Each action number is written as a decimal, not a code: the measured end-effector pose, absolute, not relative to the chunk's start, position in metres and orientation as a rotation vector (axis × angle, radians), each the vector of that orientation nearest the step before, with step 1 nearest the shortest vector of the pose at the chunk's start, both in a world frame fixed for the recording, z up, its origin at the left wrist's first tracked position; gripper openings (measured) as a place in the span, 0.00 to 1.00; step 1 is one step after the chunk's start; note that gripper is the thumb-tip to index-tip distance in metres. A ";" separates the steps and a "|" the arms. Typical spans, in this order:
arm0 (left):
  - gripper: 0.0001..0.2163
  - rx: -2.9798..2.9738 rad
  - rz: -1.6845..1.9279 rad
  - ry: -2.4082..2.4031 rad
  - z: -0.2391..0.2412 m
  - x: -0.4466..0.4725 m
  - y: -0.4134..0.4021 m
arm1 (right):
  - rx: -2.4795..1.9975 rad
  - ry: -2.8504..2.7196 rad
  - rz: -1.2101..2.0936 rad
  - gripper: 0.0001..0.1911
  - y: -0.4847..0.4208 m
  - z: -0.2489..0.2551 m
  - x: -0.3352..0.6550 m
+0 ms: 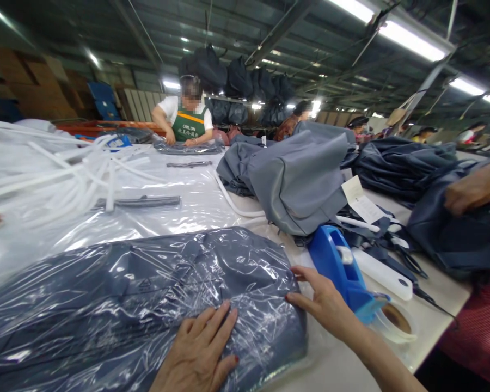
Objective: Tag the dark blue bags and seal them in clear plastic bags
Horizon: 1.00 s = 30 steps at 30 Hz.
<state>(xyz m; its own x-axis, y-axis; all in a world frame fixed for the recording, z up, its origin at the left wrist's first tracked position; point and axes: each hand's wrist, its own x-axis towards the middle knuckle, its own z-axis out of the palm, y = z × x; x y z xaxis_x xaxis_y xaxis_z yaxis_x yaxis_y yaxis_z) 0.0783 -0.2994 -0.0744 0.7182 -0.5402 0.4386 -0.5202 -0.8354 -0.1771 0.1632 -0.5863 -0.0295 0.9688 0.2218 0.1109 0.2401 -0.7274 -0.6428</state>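
Note:
A dark blue-grey bag in clear plastic wrapping (147,288) lies across the front of the table, its film creased and shiny. My left hand (202,348) rests flat on top of it, fingers stretched out. At the wrapping's right edge is my right hand (316,296), thumb and fingers apart, fingertips touching the film. Just beyond that hand stands a blue tape dispenser (337,267), and a roll of clear tape (396,321) lies beside my right forearm.
A grey bag (298,174) stands behind the wrapped one. White tubing strips (73,169) heap at the left. A tag (361,198), straps and a white plastic piece (386,272) lie at right. One co-worker's hand (473,188) grips a dark bag; another person (188,120) works across the table.

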 end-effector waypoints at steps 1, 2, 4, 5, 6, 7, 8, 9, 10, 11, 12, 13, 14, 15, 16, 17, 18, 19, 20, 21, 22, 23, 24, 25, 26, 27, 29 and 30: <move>0.24 -2.878 -0.748 0.886 -0.076 0.078 -0.299 | -2.424 -0.277 -0.016 0.23 -0.586 -0.029 0.165; 0.25 -2.878 -0.749 0.888 -0.077 0.079 -0.298 | -2.435 -0.239 0.007 0.23 -0.587 -0.028 0.167; 0.25 -2.868 -0.768 0.890 -0.079 0.079 -0.298 | -2.409 -0.196 0.066 0.18 -0.587 -0.027 0.170; 0.24 -2.860 -0.787 0.896 -0.080 0.079 -0.297 | -2.376 -0.193 0.095 0.15 -0.588 -0.026 0.172; 0.24 -2.856 -0.800 0.899 -0.080 0.079 -0.298 | -2.339 -0.203 0.118 0.13 -0.588 -0.025 0.173; 0.25 -2.855 -0.810 0.903 -0.080 0.079 -0.298 | -2.310 -0.222 0.132 0.12 -0.588 -0.024 0.174; 0.25 -2.855 -0.820 0.902 -0.080 0.080 -0.299 | -2.290 -0.241 0.130 0.13 -0.587 -0.022 0.175; 0.25 -2.851 -0.826 0.902 -0.080 0.080 -0.299 | -2.277 -0.260 0.108 0.14 -0.586 -0.021 0.176; 0.24 -2.838 -0.841 0.905 -0.080 0.080 -0.300 | -2.264 -0.272 0.067 0.15 -0.585 -0.020 0.176; 0.24 -2.820 -0.842 0.905 -0.080 0.081 -0.300 | -2.249 -0.277 0.016 0.15 -0.583 -0.019 0.176; 0.24 -2.800 -0.846 0.907 -0.080 0.081 -0.301 | -2.234 -0.274 -0.037 0.15 -0.582 -0.020 0.176; 0.23 -2.782 -0.846 0.910 -0.080 0.081 -0.300 | -2.222 -0.262 -0.084 0.15 -0.580 -0.021 0.176; 0.24 -2.771 -0.831 0.910 -0.080 0.081 -0.300 | -2.217 -0.242 -0.117 0.14 -0.579 -0.023 0.177; 0.24 -2.764 -0.818 0.913 -0.080 0.081 -0.299 | -2.218 -0.219 -0.133 0.14 -0.579 -0.026 0.177; 0.24 -2.761 -0.806 0.915 -0.080 0.081 -0.298 | -2.222 -0.198 -0.138 0.14 -0.578 -0.028 0.177; 0.25 -2.760 -0.794 0.922 -0.081 0.081 -0.297 | -2.222 -0.185 -0.140 0.14 -0.578 -0.031 0.178; 0.25 -2.760 -0.788 0.930 -0.081 0.081 -0.296 | -2.218 -0.177 -0.143 0.14 -0.578 -0.033 0.178; 0.25 -2.762 -0.766 0.936 -0.082 0.082 -0.296 | -2.209 -0.172 -0.149 0.14 -0.578 -0.035 0.179; 0.25 -2.765 -0.752 0.946 -0.082 0.083 -0.295 | -2.198 -0.170 -0.157 0.14 -0.578 -0.036 0.179; 0.25 -2.774 -0.732 0.955 -0.082 0.084 -0.295 | -2.185 -0.167 -0.168 0.13 -0.578 -0.037 0.179; 0.25 -2.790 -0.707 0.962 -0.082 0.086 -0.295 | -2.172 -0.163 -0.180 0.13 -0.578 -0.038 0.180; 0.24 -2.808 -0.689 0.972 -0.082 0.088 -0.296 | -2.160 -0.159 -0.189 0.13 -0.578 -0.038 0.181; 0.23 -2.830 -0.674 0.972 -0.081 0.091 -0.297 | -2.146 -0.154 -0.192 0.12 -0.578 -0.040 0.181; 0.21 -2.849 -0.669 0.968 -0.080 0.094 -0.298 | -2.132 -0.148 -0.189 0.12 -0.578 -0.041 0.182; 0.18 -2.862 -0.677 0.958 -0.080 0.097 -0.300 | -2.116 -0.142 -0.181 0.11 -0.577 -0.044 0.183; 0.16 -2.860 -0.719 0.953 -0.080 0.100 -0.302 | -2.100 -0.136 -0.171 0.11 -0.577 -0.047 0.183; 0.13 -2.818 -0.850 0.965 -0.082 0.105 -0.305 | -2.064 -0.123 -0.157 0.11 -0.577 -0.053 0.183; 0.12 -2.786 -0.915 0.984 -0.084 0.107 -0.306 | -2.047 -0.117 -0.155 0.11 -0.577 -0.056 0.183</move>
<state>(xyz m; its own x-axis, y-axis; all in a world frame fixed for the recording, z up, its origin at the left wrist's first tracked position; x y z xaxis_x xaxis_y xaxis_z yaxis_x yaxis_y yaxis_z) 0.1071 -0.3056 -0.0837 0.6230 -0.5870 0.5171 -0.5582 -0.7967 -0.2319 0.1827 -0.5770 -0.0562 0.9869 0.0163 0.1603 0.1496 -0.4616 -0.8744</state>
